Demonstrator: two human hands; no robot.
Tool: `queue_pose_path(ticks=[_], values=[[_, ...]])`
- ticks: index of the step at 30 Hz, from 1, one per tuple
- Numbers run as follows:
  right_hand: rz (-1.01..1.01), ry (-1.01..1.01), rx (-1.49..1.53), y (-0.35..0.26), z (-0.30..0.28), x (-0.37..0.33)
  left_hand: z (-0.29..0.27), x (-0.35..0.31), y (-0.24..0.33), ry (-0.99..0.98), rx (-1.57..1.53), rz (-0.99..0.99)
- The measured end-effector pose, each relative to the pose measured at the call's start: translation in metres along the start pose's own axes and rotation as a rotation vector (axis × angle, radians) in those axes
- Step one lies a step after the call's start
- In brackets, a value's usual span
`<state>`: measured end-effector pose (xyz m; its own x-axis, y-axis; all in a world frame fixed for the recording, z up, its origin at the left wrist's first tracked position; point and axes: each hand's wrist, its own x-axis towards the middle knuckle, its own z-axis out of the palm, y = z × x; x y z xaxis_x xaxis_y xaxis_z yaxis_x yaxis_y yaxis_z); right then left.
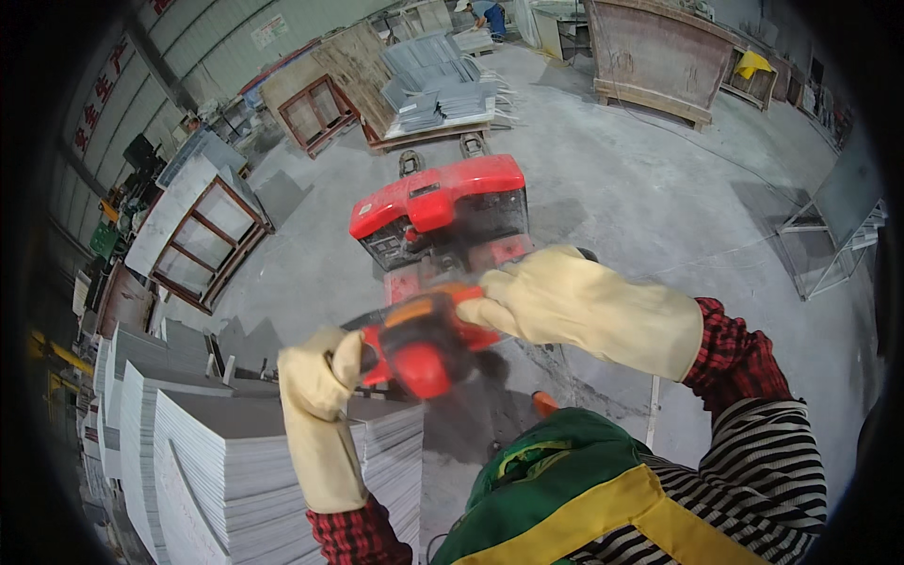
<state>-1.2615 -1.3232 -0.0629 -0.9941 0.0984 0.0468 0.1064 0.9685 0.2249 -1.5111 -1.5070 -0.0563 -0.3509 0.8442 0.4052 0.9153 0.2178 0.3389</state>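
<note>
In front of me stands a red electric pallet truck with a black lower body. Its red and black control handle, slightly blurred, sits between my two gloved hands. My left hand, in a cream rubber glove, is closed round the handle's left grip. From the other side my right hand, gloved alike, wraps the right grip, with its thumb over the red part. Both forearms show red-and-black checked cuffs. The fingers' undersides are hidden by the gloves.
Stacks of pale slabs stand close at my left. Ahead, grey slabs lie on a pallet. A wooden-framed crate is at left, a large bench at far right, and a metal rack at right. Another person bends over far ahead.
</note>
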Motion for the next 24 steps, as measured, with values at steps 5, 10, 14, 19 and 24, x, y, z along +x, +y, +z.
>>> queue_pose_path(ticks=[5,10,14,19,24], values=[[0.048,0.107,-0.04,-0.042,-0.004,0.024,-0.003,0.006,-0.079,0.182,0.175,0.144],[0.096,0.078,0.012,-0.056,-0.008,0.039,-0.01,0.007,-0.096,0.15,0.239,0.067],[0.245,-0.045,0.29,-0.059,-0.022,0.048,-0.015,0.014,-0.094,0.055,0.202,-0.062],[0.255,0.054,0.213,-0.055,-0.01,0.052,-0.026,0.022,-0.076,-0.074,0.071,-0.23],[0.354,0.071,0.321,-0.054,-0.011,0.057,-0.026,0.02,-0.07,-0.091,0.026,-0.255]])
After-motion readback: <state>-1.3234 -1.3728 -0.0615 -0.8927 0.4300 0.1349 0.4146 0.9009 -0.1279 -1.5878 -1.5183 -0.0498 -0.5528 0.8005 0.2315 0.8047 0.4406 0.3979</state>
